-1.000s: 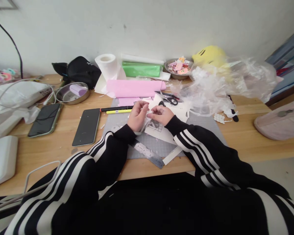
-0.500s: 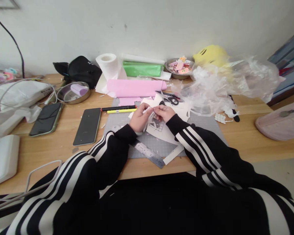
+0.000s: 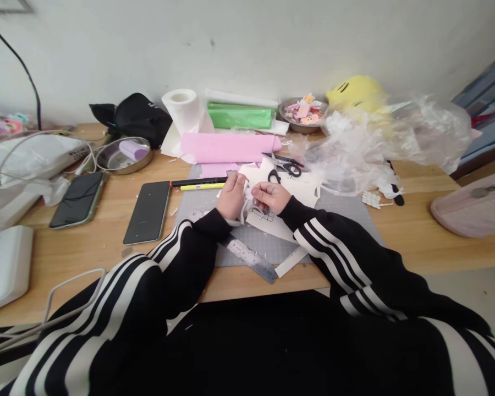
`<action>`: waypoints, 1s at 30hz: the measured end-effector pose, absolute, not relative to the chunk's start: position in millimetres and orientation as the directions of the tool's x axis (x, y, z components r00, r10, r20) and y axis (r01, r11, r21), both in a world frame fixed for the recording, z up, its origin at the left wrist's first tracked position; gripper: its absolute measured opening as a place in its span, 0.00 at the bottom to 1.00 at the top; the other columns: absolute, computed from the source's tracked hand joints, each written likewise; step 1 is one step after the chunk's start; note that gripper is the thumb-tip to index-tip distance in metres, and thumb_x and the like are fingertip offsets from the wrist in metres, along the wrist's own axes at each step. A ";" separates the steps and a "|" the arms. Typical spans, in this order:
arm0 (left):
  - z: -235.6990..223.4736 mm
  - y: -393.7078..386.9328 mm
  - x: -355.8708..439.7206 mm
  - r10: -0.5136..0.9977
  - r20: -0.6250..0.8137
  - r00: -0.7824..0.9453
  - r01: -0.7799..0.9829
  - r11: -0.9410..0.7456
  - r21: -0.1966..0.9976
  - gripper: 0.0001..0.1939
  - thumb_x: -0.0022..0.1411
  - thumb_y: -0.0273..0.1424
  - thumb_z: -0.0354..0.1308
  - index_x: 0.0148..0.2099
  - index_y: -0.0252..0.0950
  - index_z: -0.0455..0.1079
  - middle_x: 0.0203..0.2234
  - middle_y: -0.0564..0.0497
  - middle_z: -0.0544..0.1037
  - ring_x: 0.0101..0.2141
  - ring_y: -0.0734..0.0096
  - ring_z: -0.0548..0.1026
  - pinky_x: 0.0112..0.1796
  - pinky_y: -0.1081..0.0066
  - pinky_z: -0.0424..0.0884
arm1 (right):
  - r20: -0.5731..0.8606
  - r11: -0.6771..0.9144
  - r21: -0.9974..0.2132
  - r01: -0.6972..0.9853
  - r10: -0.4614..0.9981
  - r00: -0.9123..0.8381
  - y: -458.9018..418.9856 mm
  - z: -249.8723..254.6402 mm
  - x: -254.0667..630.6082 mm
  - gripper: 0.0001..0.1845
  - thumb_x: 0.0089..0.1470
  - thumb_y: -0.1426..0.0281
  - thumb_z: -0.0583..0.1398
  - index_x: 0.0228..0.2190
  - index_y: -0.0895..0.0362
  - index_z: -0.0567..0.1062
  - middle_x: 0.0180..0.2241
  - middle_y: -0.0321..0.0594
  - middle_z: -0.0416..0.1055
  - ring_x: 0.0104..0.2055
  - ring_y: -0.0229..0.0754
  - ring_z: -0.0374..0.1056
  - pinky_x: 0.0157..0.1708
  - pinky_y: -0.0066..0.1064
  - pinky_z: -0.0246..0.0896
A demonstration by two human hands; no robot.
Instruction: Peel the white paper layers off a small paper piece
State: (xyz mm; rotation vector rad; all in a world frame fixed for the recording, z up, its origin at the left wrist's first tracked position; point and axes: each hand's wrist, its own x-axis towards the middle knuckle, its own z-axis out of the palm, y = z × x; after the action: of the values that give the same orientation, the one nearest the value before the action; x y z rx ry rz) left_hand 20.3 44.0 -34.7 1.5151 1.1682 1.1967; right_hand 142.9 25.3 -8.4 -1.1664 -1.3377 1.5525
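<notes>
- Looking down through the head view, I have both hands over a grey cutting mat [image 3: 350,217], near each other with a narrow gap between.
- Left hand [image 3: 231,197]: fingers closed on a crumpled white piece [image 3: 246,204], which hangs from the grip in front of the right fingertips.
- Right hand [image 3: 271,197]: thumb and fingertips pinched together just beside that piece. I cannot tell whether they grip its edge; too small to make out.
- Beneath the hands: white sheet [image 3: 282,230] with printed black lines, lying on the mat.
- Near side of mat: metal ruler [image 3: 253,260], set slantwise, and a pale paper strip [image 3: 291,262], its end near the ruler's.
- Beyond the right hand: black-handled scissors [image 3: 292,169] on paper.
- Left of the left hand: black pen [image 3: 198,182] and yellow pen [image 3: 202,187], side by side; further out, a dark phone [image 3: 147,213] flat on the wooden table [image 3: 427,225].
- Far side: pink roll [image 3: 226,148], green roll [image 3: 240,117] behind it, metal bowl [image 3: 300,130] of small colourful pieces.
- Far right: clear plastic bags [image 3: 346,148], heaped before a yellow plush [image 3: 355,93].
</notes>
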 end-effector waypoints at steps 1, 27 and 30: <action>-33.2 42.7 21.5 0.980 0.175 0.099 0.140 -0.188 0.972 0.14 0.58 0.42 0.41 0.28 0.37 0.53 0.20 0.56 0.60 0.22 0.78 0.62 0.25 0.73 0.62 | -0.161 -0.166 -0.986 0.004 0.946 -0.280 25.3 -7.7 143.1 0.11 0.47 0.69 0.58 0.19 0.60 0.63 0.13 0.27 0.59 0.12 0.25 0.54 0.12 0.18 0.48; -29.6 40.2 24.1 0.991 0.082 0.106 -0.120 -0.069 0.990 0.09 0.47 0.31 0.56 0.31 0.36 0.59 0.19 0.59 0.63 0.20 0.80 0.62 0.23 0.77 0.59 | -0.239 -0.251 -0.965 -0.079 0.962 -0.132 34.5 -11.2 144.2 0.14 0.52 0.66 0.54 0.20 0.60 0.60 0.12 0.27 0.61 0.09 0.26 0.55 0.08 0.17 0.49; -28.7 39.9 24.9 0.992 0.076 0.100 -0.110 -0.065 0.992 0.13 0.45 0.34 0.59 0.32 0.35 0.61 0.19 0.58 0.63 0.20 0.80 0.62 0.23 0.77 0.58 | -0.207 -0.208 -0.978 0.011 0.968 -0.143 32.0 -9.7 143.5 0.11 0.49 0.68 0.58 0.21 0.60 0.61 0.11 0.26 0.60 0.08 0.25 0.53 0.08 0.17 0.48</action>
State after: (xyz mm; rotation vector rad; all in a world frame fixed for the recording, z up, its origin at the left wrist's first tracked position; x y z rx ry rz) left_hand 24.9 39.9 -28.7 1.2288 1.0203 1.2321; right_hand 143.5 32.0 -9.7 -1.2878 -1.2055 1.4747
